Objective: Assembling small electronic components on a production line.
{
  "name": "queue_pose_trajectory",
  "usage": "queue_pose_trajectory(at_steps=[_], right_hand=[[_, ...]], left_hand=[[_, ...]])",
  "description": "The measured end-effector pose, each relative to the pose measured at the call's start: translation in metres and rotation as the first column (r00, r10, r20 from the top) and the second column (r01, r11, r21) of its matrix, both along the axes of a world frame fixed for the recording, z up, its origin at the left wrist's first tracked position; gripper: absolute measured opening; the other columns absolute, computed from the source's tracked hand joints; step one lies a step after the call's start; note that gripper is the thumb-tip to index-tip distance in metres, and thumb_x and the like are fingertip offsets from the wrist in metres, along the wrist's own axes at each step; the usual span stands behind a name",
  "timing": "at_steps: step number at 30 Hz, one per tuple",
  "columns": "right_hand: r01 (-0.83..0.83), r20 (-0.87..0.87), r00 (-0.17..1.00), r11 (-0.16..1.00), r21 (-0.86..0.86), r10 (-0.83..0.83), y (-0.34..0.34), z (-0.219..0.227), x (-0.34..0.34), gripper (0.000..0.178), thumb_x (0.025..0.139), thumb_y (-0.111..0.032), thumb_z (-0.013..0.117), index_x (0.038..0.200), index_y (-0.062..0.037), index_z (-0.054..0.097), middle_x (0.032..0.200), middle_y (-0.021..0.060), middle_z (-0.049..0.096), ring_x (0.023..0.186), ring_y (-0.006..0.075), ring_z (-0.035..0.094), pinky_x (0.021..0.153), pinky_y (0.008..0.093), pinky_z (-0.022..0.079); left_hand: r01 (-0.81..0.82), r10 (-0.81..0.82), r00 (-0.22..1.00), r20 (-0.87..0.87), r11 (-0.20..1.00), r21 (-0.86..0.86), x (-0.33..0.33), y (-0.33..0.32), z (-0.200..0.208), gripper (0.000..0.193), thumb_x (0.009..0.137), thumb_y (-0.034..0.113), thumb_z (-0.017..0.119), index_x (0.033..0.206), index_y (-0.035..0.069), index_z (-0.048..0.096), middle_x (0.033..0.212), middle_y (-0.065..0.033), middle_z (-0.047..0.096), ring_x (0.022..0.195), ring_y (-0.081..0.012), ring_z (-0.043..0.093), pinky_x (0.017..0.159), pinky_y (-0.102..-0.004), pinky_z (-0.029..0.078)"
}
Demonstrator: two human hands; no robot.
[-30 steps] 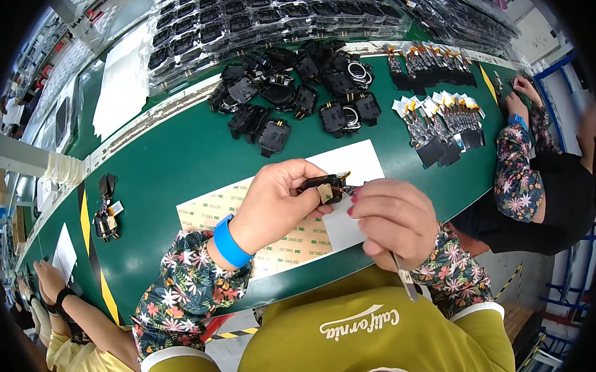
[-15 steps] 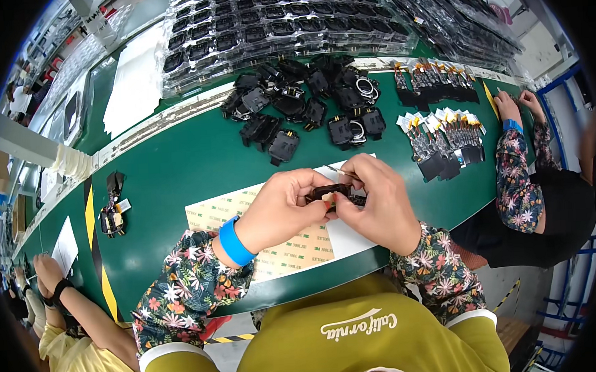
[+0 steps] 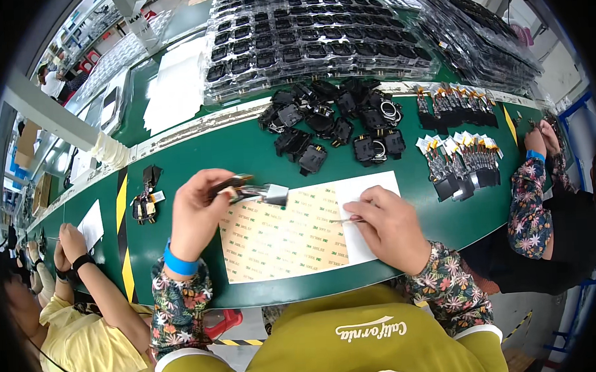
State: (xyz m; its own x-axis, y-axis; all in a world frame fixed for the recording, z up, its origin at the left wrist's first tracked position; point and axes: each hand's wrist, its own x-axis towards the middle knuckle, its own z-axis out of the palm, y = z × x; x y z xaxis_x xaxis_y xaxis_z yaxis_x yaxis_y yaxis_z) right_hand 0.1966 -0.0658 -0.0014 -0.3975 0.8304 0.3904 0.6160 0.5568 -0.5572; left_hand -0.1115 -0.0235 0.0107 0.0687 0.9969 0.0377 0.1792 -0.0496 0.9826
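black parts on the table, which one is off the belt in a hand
The black part pinched in the left hand, raised above the sheet; the pile lies loose on the belt.

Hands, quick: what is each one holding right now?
Left hand: closed on a small black part with a grey tab.
Right hand: pinching thin tweezers over the sticker sheet.

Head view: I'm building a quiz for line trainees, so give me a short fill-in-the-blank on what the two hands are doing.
1. The left hand holds a small black part above the ____ table.
2. The right hand pinches thin tweezers over a sheet of ____ stickers.
3. The left wrist wears a ____ band.

Missing words: green; yellowish; blue
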Motion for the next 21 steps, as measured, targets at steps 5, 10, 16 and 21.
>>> queue_pose_trajectory(at_steps=[5,10,16,21], right_hand=[[0.007,0.216,0.976,0.997,0.081,-0.024,-0.005,-0.005,-0.015,0.034,0.072,0.0,0.064,0.106,-0.0026,0.061,0.098,0.0103,0.056,0.082,0.025,0.06,0.066,0.0338,0.051],[-0.021,0.234,0.972,0.995,0.101,-0.003,-0.006,-0.006,-0.017,0.036,0.07,0.0,0.064,0.106,-0.0038,0.062,0.1,0.0095,0.056,0.084,0.0247,0.06,0.068,0.0344,0.052],[-0.05,0.169,0.985,0.993,0.109,0.031,-0.01,-0.007,-0.005,0.03,0.071,0.0,0.065,0.101,-0.0034,0.062,0.099,0.0096,0.056,0.08,0.0248,0.061,0.065,0.0339,0.051],[0.245,0.075,0.963,0.96,0.135,-0.257,0.001,0.007,0.036,0.018,0.073,0.001,0.065,0.091,-0.0022,0.06,0.094,0.0107,0.056,0.07,0.027,0.06,0.059,0.033,0.05]], left_hand=[[-0.306,0.37,0.753,-0.544,0.929,0.208,-0.066,-0.011,-0.005,0.025,0.08,-0.009,0.051,0.101,-0.001,0.061,0.1,-0.0089,0.063,0.09,-0.0174,0.061,0.081,-0.0245,0.047],[0.066,0.546,0.522,-0.655,0.739,0.67,-0.029,0.014,0.01,0.019,0.077,-0.004,0.057,0.093,0.001,0.063,0.091,-0.0123,0.063,0.078,-0.0298,0.06,0.072,-0.0357,0.049],[0.251,0.27,0.616,-0.74,0.823,0.509,0.072,0.06,0.001,0.015,0.08,0.007,0.061,0.095,0.004,0.061,0.09,-0.0152,0.062,0.08,-0.0352,0.059,0.068,-0.0396,0.048],[0.179,0.242,0.598,-0.764,0.889,0.422,0.087,0.067,-0.011,0.017,0.081,0.012,0.063,0.096,0.003,0.06,0.089,-0.0155,0.062,0.078,-0.0358,0.059,0.067,-0.0413,0.048]])
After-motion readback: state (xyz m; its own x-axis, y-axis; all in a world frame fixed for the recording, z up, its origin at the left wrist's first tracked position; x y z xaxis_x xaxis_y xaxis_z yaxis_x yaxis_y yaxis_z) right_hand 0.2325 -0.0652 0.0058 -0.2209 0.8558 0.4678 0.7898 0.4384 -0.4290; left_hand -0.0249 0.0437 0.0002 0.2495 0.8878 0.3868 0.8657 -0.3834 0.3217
